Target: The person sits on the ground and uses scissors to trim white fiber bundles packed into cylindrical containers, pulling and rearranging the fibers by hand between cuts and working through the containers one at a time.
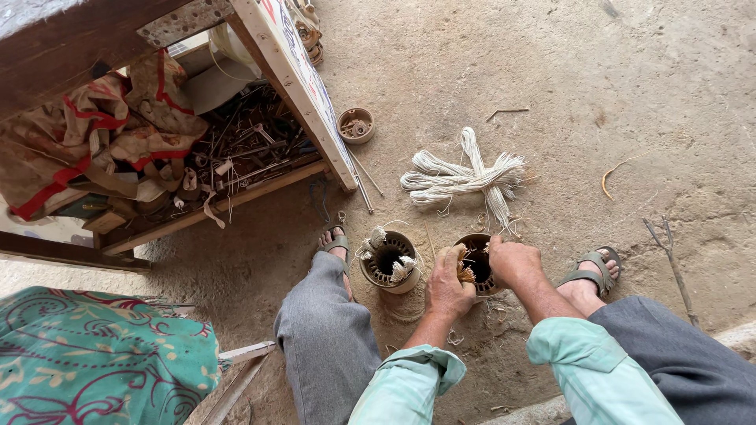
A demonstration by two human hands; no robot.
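Person seated low on a rough, dusty concrete floor point(551, 94), knees apart, sandals on. Both hands work at a round metal stator ring point(477, 266) standing on the floor between the feet. Left hand point(449, 290) curled closed over the ring's near rim, fingers gripping a tuft of coppery wire strands point(465, 273). Right hand point(513, 261) cupped closed over the far rim; what its fingertips pinch is hidden, possibly wire. Just left of it, touching or nearly so, stands a second stator ring point(387, 261), slotted inside, with pale paper-like wraps bunched on top. Beyond both lies a bundle of whitish cord point(465, 177), looped and crossed like a knot. A small shallow metal cup point(356, 125) sits near a wooden bench leg point(295, 86). Scrap metal heaped on the bench's lower shelf point(244, 145).
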